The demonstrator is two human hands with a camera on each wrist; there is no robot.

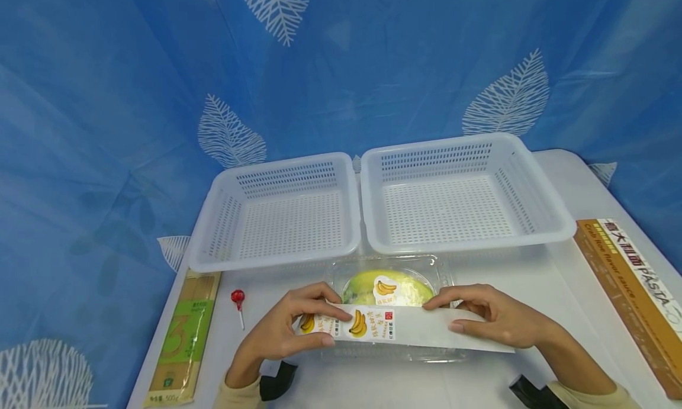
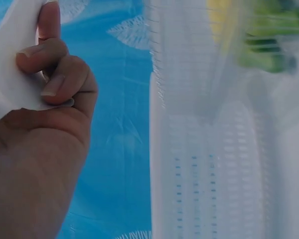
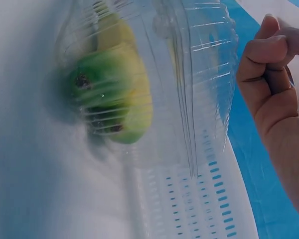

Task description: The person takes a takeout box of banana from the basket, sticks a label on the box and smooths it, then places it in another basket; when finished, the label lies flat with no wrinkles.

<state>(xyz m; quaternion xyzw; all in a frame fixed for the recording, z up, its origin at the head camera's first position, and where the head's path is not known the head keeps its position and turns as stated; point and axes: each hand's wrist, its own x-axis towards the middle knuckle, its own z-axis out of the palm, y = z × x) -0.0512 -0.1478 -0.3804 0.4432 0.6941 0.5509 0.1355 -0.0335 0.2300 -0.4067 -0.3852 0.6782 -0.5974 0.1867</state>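
A long white paper strip (image 1: 421,326) with banana-print labels is stretched between both hands. My left hand (image 1: 290,323) pinches its left end between thumb and fingers. At the other end, my right hand (image 1: 495,317) grips the strip, thumb below and fingertips at the upper edge. Below the strip is a clear plastic clamshell box (image 1: 444,273) with yellow-green bananas (image 1: 357,287) inside. One banana label (image 1: 385,287) shows over the fruit. In the left wrist view, curled fingers (image 2: 57,74) press the paper. The right wrist view shows the bananas' dark ends (image 3: 114,128) through the ribbed plastic.
Two white perforated baskets (image 1: 293,225) (image 1: 447,211) stand side by side behind the box. A noodle packet (image 1: 183,338) and a red lollipop (image 1: 238,298) lie on the left. On the right lies a long pasta box (image 1: 623,296). A blue leaf-patterned curtain (image 1: 373,71) hangs behind.
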